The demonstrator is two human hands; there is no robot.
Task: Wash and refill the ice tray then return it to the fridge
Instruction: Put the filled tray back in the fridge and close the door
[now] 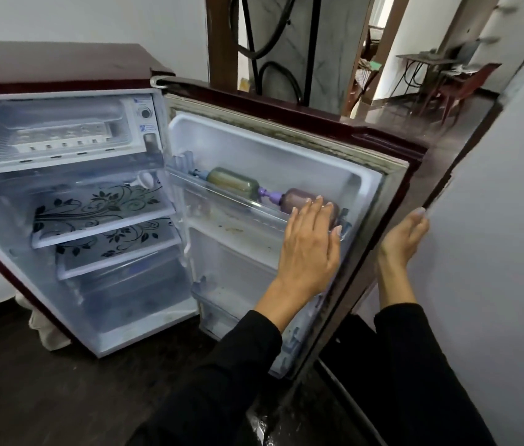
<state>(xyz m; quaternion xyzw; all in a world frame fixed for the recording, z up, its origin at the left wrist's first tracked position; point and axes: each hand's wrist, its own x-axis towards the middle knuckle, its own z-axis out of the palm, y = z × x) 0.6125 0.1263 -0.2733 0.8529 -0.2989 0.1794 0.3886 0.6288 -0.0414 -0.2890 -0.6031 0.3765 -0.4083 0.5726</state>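
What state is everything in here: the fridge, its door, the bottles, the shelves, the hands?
Fridge door: wide open.
Freezer box: flap shut, a white tray inside.
Glass shelves: bare.
Green bottle: lying on its side in the door rack.
Purple bottle: lying on its side, same rack.
Left hand: open, flat on the door's inner side.
Right hand: fingers round the door's outer edge.
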